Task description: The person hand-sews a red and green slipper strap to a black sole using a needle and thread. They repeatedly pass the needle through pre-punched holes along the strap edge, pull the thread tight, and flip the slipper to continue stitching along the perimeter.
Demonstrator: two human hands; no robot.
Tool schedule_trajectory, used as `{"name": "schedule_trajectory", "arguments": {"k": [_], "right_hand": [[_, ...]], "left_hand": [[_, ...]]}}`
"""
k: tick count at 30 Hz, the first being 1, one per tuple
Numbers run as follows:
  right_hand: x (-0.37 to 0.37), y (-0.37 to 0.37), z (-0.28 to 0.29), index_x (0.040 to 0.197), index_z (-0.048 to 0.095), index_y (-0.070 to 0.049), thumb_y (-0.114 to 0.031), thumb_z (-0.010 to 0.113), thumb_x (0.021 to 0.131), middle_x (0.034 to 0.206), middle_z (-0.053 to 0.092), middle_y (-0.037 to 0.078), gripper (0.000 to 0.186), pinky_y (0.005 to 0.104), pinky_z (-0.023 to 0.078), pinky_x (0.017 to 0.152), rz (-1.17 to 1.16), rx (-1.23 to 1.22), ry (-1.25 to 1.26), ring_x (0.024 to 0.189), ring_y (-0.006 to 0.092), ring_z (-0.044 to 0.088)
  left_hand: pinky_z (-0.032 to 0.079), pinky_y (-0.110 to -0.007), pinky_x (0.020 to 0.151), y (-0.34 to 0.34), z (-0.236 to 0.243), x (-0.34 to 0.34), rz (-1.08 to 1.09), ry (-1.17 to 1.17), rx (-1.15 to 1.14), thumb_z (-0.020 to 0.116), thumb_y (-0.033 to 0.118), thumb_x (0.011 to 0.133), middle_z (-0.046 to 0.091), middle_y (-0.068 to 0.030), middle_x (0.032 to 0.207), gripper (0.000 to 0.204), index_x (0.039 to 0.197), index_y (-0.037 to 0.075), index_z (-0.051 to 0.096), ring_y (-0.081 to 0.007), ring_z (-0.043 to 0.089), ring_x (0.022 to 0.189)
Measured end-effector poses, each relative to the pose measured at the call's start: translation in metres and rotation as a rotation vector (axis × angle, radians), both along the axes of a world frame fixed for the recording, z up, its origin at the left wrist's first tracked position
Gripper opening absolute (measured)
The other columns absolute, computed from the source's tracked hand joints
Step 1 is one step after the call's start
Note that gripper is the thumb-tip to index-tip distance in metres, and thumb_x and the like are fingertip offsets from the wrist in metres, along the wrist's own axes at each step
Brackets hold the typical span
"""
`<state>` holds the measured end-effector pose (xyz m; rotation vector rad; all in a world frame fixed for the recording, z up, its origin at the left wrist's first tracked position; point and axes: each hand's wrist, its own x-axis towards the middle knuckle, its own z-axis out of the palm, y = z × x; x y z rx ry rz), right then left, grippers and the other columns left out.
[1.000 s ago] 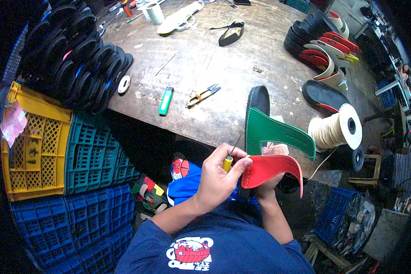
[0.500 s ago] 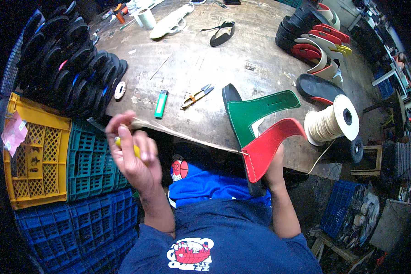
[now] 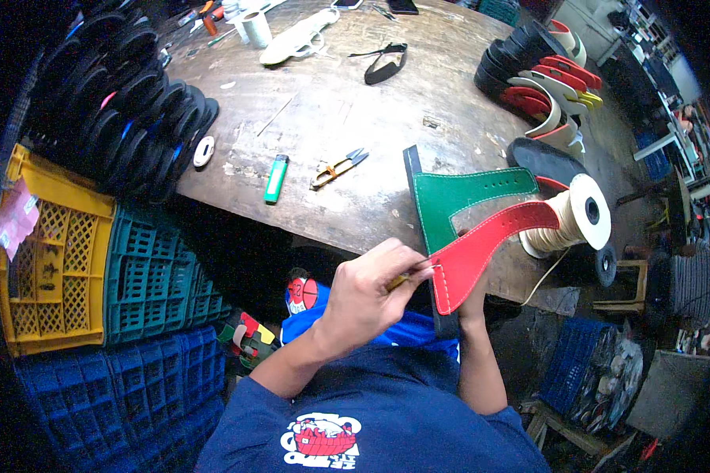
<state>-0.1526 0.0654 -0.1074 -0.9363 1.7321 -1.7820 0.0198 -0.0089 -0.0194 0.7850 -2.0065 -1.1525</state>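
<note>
My right hand grips a sandal from behind, so most of its fingers are hidden. The sandal has a dark sole held on edge, a green strap and a red strap, both with pale stitching. Against the sole's edge, where the two straps meet, my left hand is closed in a pinch. A small yellow-handled tool shows between its fingers; the tip is hidden. Whether it also pinches thread is too small to tell. Beyond the sandal stands a spool of cream cord.
On the wooden table lie a green lighter, thread snips, a white oval piece and a black strap. Dark soles are piled left, straps and sandals right. Crates stand below left.
My left hand has swung from the left to the sandal's edge, and a thread stretched between them no longer shows. The sandal has shifted slightly right and turned a little.
</note>
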Motion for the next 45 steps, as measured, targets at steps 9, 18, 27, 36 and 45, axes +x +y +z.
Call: {"name": "schedule_trajectory", "arguments": {"k": [9, 18, 27, 36, 45], "right_hand": [[-0.019, 0.008, 0.022, 0.101, 0.071, -0.005, -0.018, 0.070, 0.090, 0.097, 0.071, 0.004, 0.017, 0.0303, 0.053, 0.080, 0.131, -0.077, -0.373, 0.091, 0.0140, 0.067], [-0.056, 0.012, 0.042, 0.120, 0.065, 0.001, -0.014, 0.062, 0.100, 0.111, 0.070, 0.006, 0.026, 0.0332, 0.053, 0.090, 0.418, 0.427, -0.096, 0.103, 0.0150, 0.065], [-0.032, -0.007, 0.008, 0.123, 0.053, -0.004, -0.016, 0.065, 0.098, 0.099, 0.058, 0.003, 0.030, 0.0253, 0.053, 0.073, 0.207, 0.143, 0.005, 0.087, 0.0101, 0.059], [-0.053, -0.032, 0.033, 0.100, 0.058, -0.007, -0.018, 0.059, 0.096, 0.095, 0.052, 0.005, 0.012, 0.0360, 0.044, 0.077, 0.387, 0.164, 0.136, 0.090, 0.0180, 0.052], [-0.048, -0.033, 0.005, 0.098, 0.062, -0.007, -0.028, 0.067, 0.086, 0.095, 0.056, 0.012, 0.025, 0.0448, 0.043, 0.076, 0.437, 0.083, 0.334, 0.089, 0.0298, 0.054]], "left_hand": [[0.055, -0.036, 0.089, -0.045, -0.045, -0.039, -0.265, 0.488, 0.246, 0.077, 0.009, 0.090, 0.072, -0.0168, 0.113, 0.011, 0.091, 0.003, 0.067, -0.0219, 0.070, 0.101], [0.055, -0.036, 0.089, -0.047, -0.045, -0.050, -0.269, 0.450, 0.161, 0.075, 0.011, 0.092, 0.074, -0.0170, 0.105, 0.012, 0.090, 0.002, 0.066, -0.0229, 0.071, 0.098], [0.055, -0.035, 0.086, -0.043, -0.037, -0.053, -0.223, 0.389, 0.133, 0.074, 0.011, 0.093, 0.074, -0.0172, 0.103, 0.014, 0.088, 0.001, 0.066, -0.0232, 0.072, 0.096], [0.055, -0.034, 0.082, -0.041, -0.035, -0.062, -0.178, 0.391, 0.057, 0.071, 0.012, 0.095, 0.074, -0.0165, 0.101, 0.014, 0.088, 0.002, 0.064, -0.0219, 0.071, 0.091], [0.055, -0.032, 0.073, -0.039, -0.042, -0.062, -0.172, 0.419, 0.026, 0.071, 0.010, 0.095, 0.074, -0.0176, 0.101, 0.013, 0.086, 0.004, 0.064, -0.0200, 0.070, 0.081]]}}
